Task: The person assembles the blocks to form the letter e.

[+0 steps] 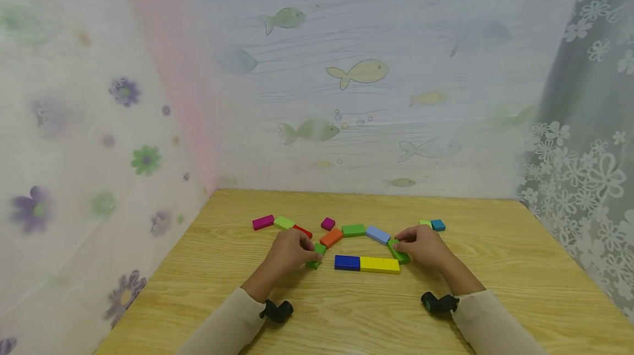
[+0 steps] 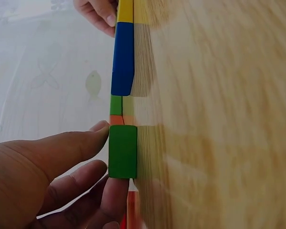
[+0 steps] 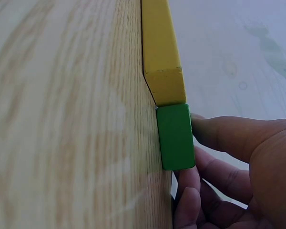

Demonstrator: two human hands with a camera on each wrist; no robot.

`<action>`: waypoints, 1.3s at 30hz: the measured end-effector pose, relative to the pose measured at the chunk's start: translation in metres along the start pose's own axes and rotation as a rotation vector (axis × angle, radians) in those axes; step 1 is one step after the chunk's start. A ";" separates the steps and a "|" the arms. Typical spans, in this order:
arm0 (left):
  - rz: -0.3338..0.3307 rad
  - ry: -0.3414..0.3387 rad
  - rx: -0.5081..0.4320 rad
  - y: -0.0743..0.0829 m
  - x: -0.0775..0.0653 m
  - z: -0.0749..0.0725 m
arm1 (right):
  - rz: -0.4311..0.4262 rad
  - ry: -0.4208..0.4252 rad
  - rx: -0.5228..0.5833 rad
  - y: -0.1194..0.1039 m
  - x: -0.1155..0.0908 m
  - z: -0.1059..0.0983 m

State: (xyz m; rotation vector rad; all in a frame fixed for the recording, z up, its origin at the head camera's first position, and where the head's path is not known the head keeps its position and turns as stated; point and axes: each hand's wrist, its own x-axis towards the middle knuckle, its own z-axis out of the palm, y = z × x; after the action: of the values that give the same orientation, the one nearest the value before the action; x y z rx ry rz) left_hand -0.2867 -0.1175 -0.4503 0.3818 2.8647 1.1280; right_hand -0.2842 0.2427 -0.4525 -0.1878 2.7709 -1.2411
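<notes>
Two hands each pinch a block between thumb and fingers: the left hand (image 1: 291,249) grips the left green block (image 2: 123,151), and the right hand (image 1: 425,247) grips the right green block (image 3: 176,138). On a clock face centred between them, twelve pointing away from the person, the left green block sits at nine and the right green block at three, its near end just beside the yellow block (image 1: 379,265). That block lies end to end with the dark blue block (image 1: 347,262), the pair toward six.

From the left green block, an arch runs over the top: the orange block (image 1: 331,238) at ten, the middle green block (image 1: 354,230) at twelve, the light blue block (image 1: 378,235) near one. Beyond, a small magenta block (image 1: 328,224) stands at eleven. Farther toward ten lie a long magenta block (image 1: 263,222), a lime block (image 1: 284,223) and a partly hidden red block (image 1: 302,231). At two, a teal block (image 1: 438,225) rests beside a partly covered yellow-green block (image 1: 425,223). Wood-grained table (image 1: 371,311) lies beneath; fish-printed cloth (image 1: 396,124) hangs at twelve.
</notes>
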 end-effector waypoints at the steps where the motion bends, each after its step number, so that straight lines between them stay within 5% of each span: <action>1: -0.002 0.001 0.000 0.000 0.000 0.000 | 0.004 0.001 0.002 0.000 0.000 0.000; 39: -0.015 0.001 -0.010 0.000 0.001 0.000 | 0.020 0.014 0.006 0.001 0.000 0.002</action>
State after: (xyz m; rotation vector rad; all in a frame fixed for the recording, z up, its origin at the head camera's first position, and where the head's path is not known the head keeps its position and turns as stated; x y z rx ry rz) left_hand -0.2880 -0.1175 -0.4501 0.3584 2.8566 1.1401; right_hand -0.2844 0.2424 -0.4545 -0.1506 2.7738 -1.2503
